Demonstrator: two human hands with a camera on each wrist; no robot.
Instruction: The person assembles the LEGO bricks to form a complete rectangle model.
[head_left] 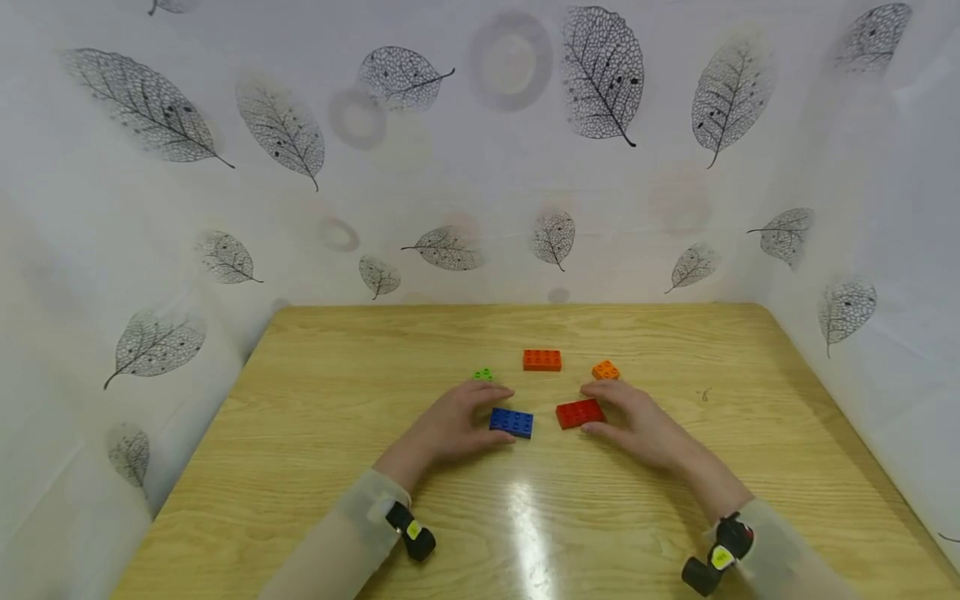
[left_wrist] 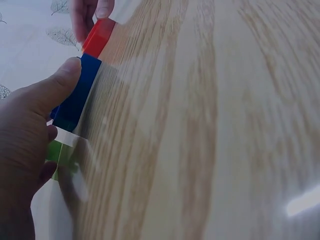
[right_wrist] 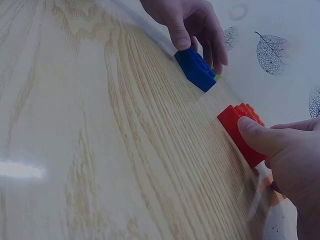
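My left hand is spread around a blue toy brick, thumb at its near side and fingers beyond its far side. A gap shows between those fingers and the brick. To the right, a red toy brick lies slightly turned between the thumb and fingers of my right hand. In the right wrist view, the right thumb overlaps the red brick's side; contact is hard to tell. Both bricks rest on the table, studs up, apart from each other.
Beyond the bricks lies an orange-red brick. A small orange brick sits past the right fingers, and a small green brick is partly hidden behind the left hand. The wooden table meets leaf-patterned cloth at its back and sides.
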